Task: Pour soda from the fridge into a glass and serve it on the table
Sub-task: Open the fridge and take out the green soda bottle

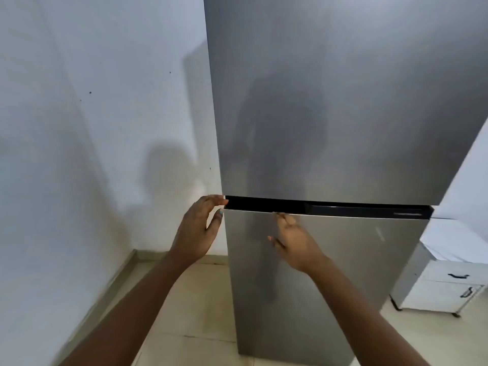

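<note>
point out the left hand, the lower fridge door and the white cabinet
left hand (196,228): head view, on the palm, fingers curled at the door's top left corner
lower fridge door (343,265): head view, on its bare steel front
white cabinet (443,286): head view, on its drawer front, right of the fridge

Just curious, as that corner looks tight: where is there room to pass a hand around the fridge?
Free: the gap between wall and fridge, where the left hand is, and the bare floor below. Tighter on the right, by the white cabinet.
</note>
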